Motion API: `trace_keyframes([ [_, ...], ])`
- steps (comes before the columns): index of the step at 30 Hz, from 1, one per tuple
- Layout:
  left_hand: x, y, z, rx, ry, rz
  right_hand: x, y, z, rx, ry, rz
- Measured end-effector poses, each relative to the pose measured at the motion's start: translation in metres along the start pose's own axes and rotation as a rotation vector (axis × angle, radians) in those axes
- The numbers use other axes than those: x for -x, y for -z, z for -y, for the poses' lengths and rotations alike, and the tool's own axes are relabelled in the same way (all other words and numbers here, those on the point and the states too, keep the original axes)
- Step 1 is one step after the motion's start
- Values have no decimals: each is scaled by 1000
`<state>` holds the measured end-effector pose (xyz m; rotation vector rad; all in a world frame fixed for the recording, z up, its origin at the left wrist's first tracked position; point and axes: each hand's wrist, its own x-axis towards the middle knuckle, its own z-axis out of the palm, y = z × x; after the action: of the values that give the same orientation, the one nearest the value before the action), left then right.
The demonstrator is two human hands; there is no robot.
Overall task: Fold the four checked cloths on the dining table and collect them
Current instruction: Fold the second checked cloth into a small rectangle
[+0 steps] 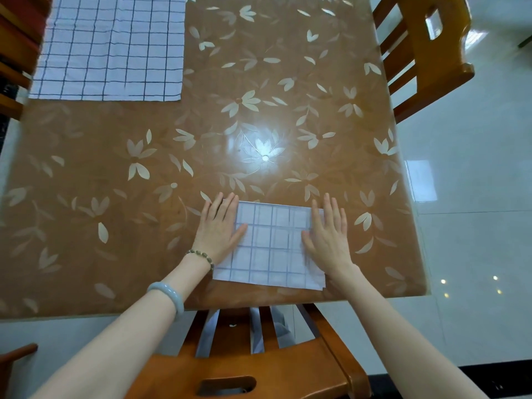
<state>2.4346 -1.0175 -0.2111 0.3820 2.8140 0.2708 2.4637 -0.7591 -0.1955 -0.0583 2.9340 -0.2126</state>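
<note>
A folded white cloth with faint blue checks (272, 243) lies near the table's front edge, right of centre. My left hand (220, 227) presses flat on its left side, fingers straight. On the cloth's right side my right hand (326, 233) lies flat too, fingers spread. Another checked cloth (110, 47), white with dark lines, lies spread open at the far left corner of the table.
The table (201, 139) has a glossy brown cover with pale leaf patterns. One wooden chair (259, 367) stands at the front edge below my arms, and another wooden chair (423, 53) at the far right. Dark chair parts (14, 53) sit at the far left.
</note>
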Motion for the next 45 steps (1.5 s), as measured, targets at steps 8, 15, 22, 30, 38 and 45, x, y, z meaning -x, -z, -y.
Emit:
trace_keyframes([
  [8,-52,53,-7,40,14,174,-53,18,56,-273,188,10],
  [15,-60,57,-14,-77,-30,205,-67,20,60,-308,136,177],
  [22,-47,50,-3,40,-33,161,-72,32,61,-339,95,261],
  [30,8,70,36,1576,343,366,-66,86,46,-838,-39,346],
  [38,34,44,20,1780,482,428,-38,79,45,-1312,-378,294],
  [45,32,48,11,1475,624,10,-20,56,45,-1281,-462,172],
])
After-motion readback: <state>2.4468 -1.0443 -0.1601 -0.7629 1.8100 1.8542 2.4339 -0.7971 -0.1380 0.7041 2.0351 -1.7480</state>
